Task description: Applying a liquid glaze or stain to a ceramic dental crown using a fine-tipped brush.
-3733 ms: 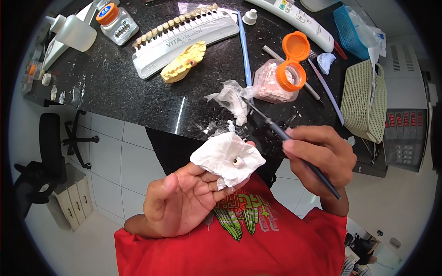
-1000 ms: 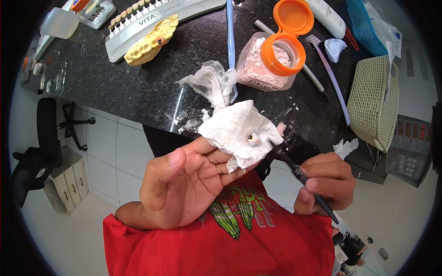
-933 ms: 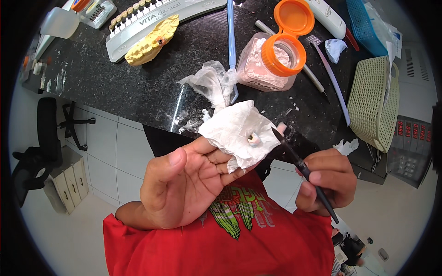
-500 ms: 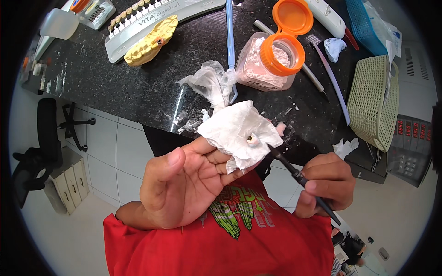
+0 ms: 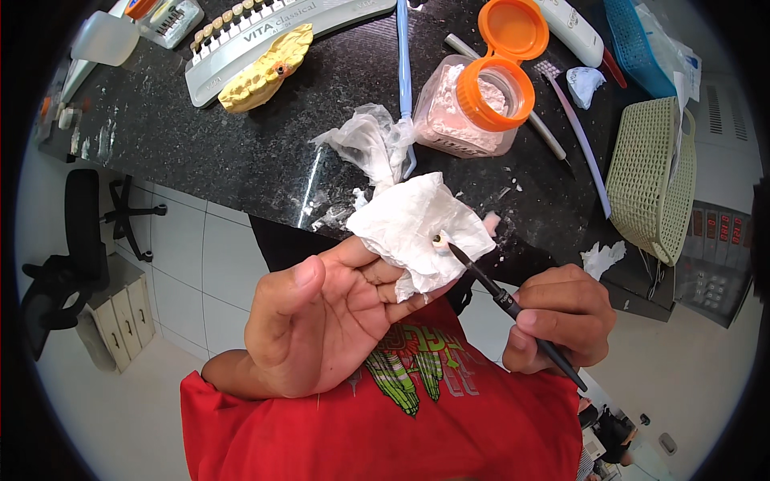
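Note:
My left hand (image 5: pixel 313 329) is palm up, its fingers supporting a folded white tissue (image 5: pixel 401 224). A tiny pale tooth-shaped piece (image 5: pixel 441 244) with a dark hollow lies on the tissue. My right hand (image 5: pixel 561 317) pinches a black brush (image 5: pixel 505 298), whose tip is at the piece's right side; contact is hard to tell. Beyond them stand an open clear jar of pink powder (image 5: pixel 457 124) with an orange flip lid, a crumpled translucent wipe (image 5: pixel 365 140) and a blue instrument (image 5: pixel 404 80).
A yellow dental cast (image 5: pixel 261 76) lies against a shade-guide holder (image 5: pixel 210 88) on the black counter (image 5: pixel 168 136). At right are a cream basket (image 5: pixel 638 184), blue basket (image 5: pixel 630 40) and panelled appliance (image 5: pixel 714 272). A chair (image 5: pixel 80 248) stands left; a person (image 5: pixel 613 433) appears lower right.
My right hand has lowered from its earlier position. Over the last half second the brush tip has moved left and up to the piece. My left hand has shifted slightly, still bearing the tissue.

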### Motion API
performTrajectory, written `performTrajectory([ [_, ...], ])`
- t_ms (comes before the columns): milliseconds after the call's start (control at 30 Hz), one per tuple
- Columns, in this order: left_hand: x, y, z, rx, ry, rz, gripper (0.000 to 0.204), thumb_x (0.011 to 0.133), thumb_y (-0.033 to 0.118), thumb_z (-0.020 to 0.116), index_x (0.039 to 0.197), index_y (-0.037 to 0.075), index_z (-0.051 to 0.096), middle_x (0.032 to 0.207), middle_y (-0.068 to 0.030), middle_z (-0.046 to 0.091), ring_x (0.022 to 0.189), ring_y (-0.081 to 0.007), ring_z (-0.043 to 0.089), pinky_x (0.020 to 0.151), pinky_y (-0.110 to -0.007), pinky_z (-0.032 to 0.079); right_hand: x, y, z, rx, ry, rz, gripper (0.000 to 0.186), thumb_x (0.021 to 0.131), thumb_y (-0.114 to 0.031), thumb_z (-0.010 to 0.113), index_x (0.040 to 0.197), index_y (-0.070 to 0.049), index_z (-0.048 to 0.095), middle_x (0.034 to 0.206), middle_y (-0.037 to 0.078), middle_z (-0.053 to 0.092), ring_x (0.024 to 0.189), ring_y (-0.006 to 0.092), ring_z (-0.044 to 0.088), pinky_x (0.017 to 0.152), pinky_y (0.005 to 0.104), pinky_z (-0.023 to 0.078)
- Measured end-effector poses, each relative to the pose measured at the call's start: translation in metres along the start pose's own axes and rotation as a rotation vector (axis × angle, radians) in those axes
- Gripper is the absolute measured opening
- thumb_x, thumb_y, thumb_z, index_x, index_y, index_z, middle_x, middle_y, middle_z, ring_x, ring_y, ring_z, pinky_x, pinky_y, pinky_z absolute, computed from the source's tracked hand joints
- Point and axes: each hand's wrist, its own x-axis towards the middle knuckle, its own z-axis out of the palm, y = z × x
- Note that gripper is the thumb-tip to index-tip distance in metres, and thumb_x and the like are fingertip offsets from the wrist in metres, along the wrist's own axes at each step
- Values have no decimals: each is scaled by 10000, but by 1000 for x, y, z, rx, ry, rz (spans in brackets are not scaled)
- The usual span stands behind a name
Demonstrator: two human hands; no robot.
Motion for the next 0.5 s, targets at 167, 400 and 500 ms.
performTrajectory([
  [167,-2,1,-2,9,-22,-18,796,869,424,374,1368,-147,133,1415,-286,264,1320,-324,313,1113,-413,194,-2,0,0,8,8,-17,190,692,-76,716,848,-33,616,727,85,608,588,177,617,489,253,530],
  [400,0,1,0,2,-7,-10,793,868,425,373,1371,-141,137,1420,-278,260,1329,-316,298,1115,-409,190,0,0,0,-5,-23,-5,188,694,-82,721,843,-34,618,719,81,607,585,177,618,478,250,527],
  [500,0,0,1,1,-8,-7,791,869,426,369,1371,-140,138,1421,-276,262,1330,-316,297,1115,-408,189,-1,0,0,0,5,-8,189,685,-70,716,842,-31,619,718,82,606,582,177,616,480,252,528],
])
